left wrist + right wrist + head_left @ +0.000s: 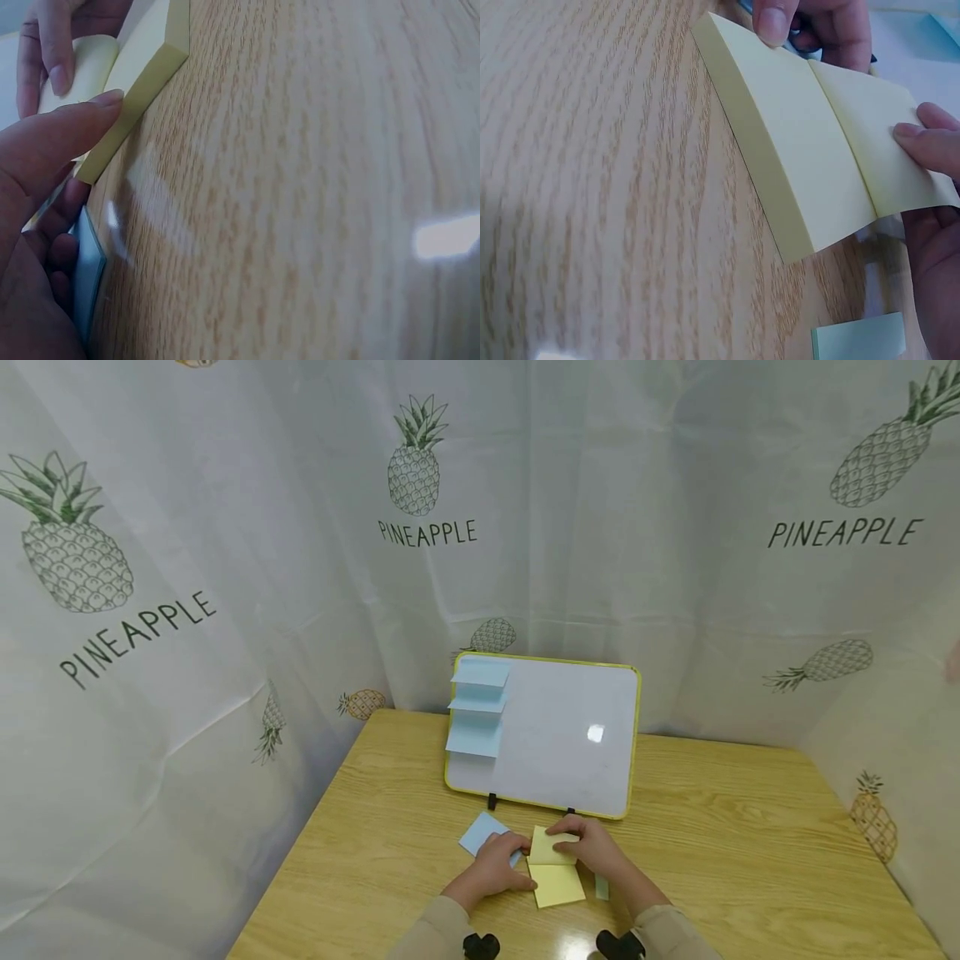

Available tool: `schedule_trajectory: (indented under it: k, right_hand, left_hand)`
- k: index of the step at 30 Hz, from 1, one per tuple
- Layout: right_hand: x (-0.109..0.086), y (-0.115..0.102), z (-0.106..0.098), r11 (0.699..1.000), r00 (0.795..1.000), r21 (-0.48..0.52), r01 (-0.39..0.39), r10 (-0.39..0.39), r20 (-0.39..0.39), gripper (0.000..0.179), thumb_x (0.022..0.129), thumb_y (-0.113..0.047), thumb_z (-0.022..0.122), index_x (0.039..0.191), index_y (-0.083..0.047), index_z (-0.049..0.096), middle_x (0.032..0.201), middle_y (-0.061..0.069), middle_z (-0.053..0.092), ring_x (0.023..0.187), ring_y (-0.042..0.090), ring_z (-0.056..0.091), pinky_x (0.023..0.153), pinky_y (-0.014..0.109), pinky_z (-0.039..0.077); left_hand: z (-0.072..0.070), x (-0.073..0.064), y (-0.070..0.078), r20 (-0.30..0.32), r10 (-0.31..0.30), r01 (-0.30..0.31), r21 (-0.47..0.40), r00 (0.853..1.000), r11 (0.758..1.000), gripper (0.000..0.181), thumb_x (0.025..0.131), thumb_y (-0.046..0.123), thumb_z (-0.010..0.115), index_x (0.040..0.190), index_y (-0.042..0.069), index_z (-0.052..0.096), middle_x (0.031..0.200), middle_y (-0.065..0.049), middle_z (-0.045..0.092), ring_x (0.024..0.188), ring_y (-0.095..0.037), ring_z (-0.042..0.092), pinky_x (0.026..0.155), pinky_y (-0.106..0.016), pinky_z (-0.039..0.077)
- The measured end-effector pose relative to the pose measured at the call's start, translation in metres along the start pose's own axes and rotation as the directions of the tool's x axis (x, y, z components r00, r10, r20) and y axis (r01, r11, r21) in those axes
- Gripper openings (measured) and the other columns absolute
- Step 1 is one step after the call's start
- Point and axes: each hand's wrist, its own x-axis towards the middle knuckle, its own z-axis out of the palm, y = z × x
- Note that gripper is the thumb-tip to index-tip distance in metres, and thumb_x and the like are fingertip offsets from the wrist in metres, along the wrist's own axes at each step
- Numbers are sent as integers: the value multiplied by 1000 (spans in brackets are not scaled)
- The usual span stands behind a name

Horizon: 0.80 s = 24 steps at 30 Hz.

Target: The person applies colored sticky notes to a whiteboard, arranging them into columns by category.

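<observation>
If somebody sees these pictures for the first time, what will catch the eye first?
Probably the whiteboard at the back of the table, with three blue notes down its left side. Next come, in front of it, the left hand, touching a yellow pad, and the right hand, holding its raised sheet. Behind everything hangs a curtain with large pineapples.

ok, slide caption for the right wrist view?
Right hand pinches the raised top sheet of a yellow sticky-note pad; left hand holds its edge.
</observation>
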Motion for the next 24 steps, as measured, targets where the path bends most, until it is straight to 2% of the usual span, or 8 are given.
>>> schedule_trajectory:
  k: [5, 12, 19, 24]
  right_hand:
    - [3, 1, 2, 1000, 998, 7, 8, -8, -58, 20, 85, -3, 73, 105, -3, 74, 108, 13, 65, 102, 30, 59, 78, 27, 51]
    - [7, 3, 4, 999, 989, -9, -39, 37, -146, 20, 83, -2, 75, 102, -5, 76, 109, 10, 67, 114, 38, 55, 86, 35, 51]
    - [9, 3, 4, 999, 978, 4, -45, 45, -203, 19, 82, -1, 76, 101, -4, 76, 104, 11, 68, 100, 29, 62, 78, 29, 52]
    - [12, 0, 3, 995, 966, 57, -85, 97, -241, 20, 82, 1, 76, 100, -5, 76, 104, 9, 68, 101, 28, 61, 77, 26, 52]
  left_hand:
    - [0, 0, 1, -6, 15, -15, 9, 1000, 1000, 42, 77, 33, 84, 111, 17, 65, 108, 9, 58, 94, -10, 43, 84, -33, 41]
    - [2, 1, 1, -9, -27, 27, 3, 1000, 1000, 44, 75, 33, 86, 111, 18, 65, 105, 12, 56, 97, -11, 44, 87, -33, 41]
    - [2, 2, 3, -12, -35, 35, 1, 999, 999, 44, 75, 32, 86, 110, 20, 64, 102, 14, 56, 94, -11, 44, 86, -33, 42]
    - [2, 3, 3, -11, -49, 49, -6, 999, 999, 44, 75, 33, 86, 111, 20, 64, 102, 14, 55, 94, -10, 43, 86, -34, 41]
